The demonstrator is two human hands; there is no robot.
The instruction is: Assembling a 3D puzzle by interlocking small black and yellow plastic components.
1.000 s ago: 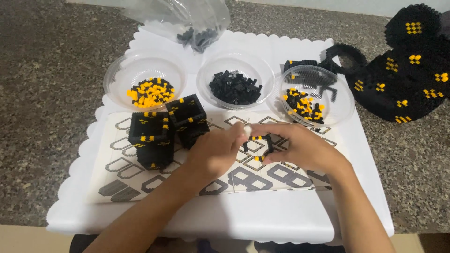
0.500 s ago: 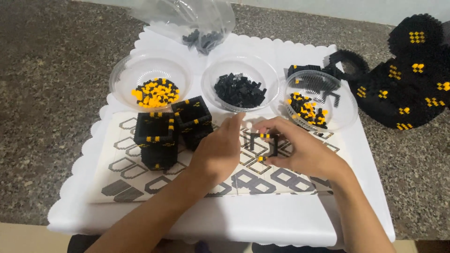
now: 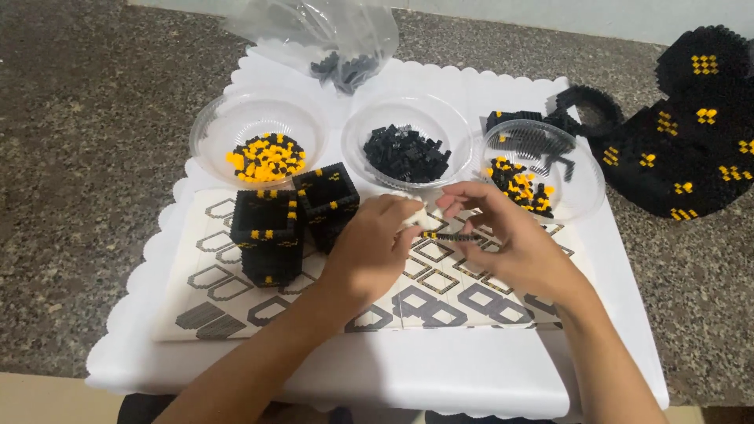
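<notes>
A speckled stone worktop (image 3: 94, 157) is carrying a white scalloped tray (image 3: 471, 369) beneath both hands. A large black-and-yellow brick model (image 3: 691, 149) is sitting well off to the right hand's far side. Two black brick boxes (image 3: 290, 220) are standing just beside the left hand (image 3: 373, 247). Three clear bowls (image 3: 408, 141) are lying beyond the fingers. Both the left hand and the right hand (image 3: 510, 243) are pinching a thin black-and-yellow brick strip (image 3: 452, 235) between them.

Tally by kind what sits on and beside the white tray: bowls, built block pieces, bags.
Clear bowls: 3 — yellow-and-black bowl, black-bricks bowl, mixed bowl
Black-and-yellow hollow blocks: 2 — front block, rear block
Large brick bag-shaped build: 1
Clear plastic bag: 1
Total: 7
</notes>
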